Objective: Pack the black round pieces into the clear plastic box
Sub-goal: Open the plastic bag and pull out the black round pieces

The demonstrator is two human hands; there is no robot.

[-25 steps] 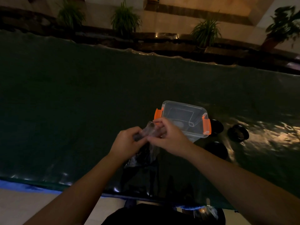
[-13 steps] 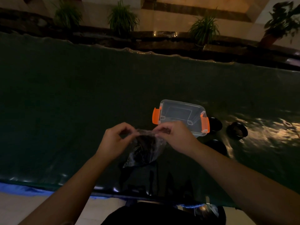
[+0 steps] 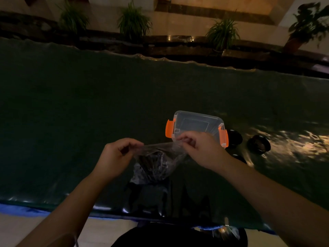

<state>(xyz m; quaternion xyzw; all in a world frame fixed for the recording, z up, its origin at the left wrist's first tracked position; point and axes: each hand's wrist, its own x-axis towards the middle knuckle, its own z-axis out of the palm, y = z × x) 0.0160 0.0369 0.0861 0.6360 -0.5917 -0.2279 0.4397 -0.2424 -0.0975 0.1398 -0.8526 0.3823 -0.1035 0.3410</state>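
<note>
A clear plastic box (image 3: 196, 124) with orange side clips lies on the dark table, its lid on. Just in front of it I hold a small clear plastic bag (image 3: 156, 162) with a black round piece inside. My left hand (image 3: 116, 157) pinches the bag's left top corner and my right hand (image 3: 199, 149) pinches the right top corner, stretching its mouth wide. Three more black round pieces lie right of the box: one (image 3: 235, 137) beside the clip, one (image 3: 259, 144) farther right, one (image 3: 239, 157) partly hidden behind my right wrist.
The table (image 3: 89, 113) is covered with a dark green glossy sheet, wrinkled along its far edge. Several potted plants (image 3: 133, 22) stand on a ledge behind it. The near table edge runs just above my lap.
My hands have moved apart, pulling the bag's top from a bunched grip into a wide stretched opening. The bag hangs lower. The box and loose pieces have not moved.
</note>
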